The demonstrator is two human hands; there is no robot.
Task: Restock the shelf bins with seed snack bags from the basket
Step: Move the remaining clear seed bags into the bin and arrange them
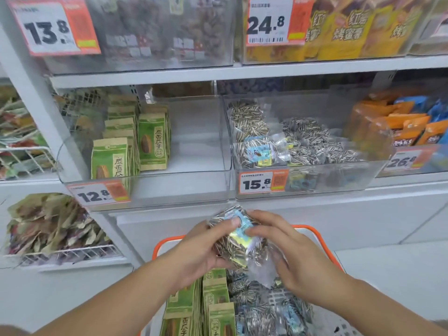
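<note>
together, left hand (203,248) and right hand (288,258) grip a seed bag (238,238) above the basket (317,235).

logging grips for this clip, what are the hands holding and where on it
Both hands hold one clear bag of striped sunflower seeds above the orange basket. The left hand grips its left side, thumb on the front label; the right hand holds its right side.

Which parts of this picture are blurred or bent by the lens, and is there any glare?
Head view: the clear seed bag held by the left hand and right hand looks motion-blurred, with glare on its label; shelf edges bow from wide-angle distortion; bin fronts show hazy reflections.
</note>
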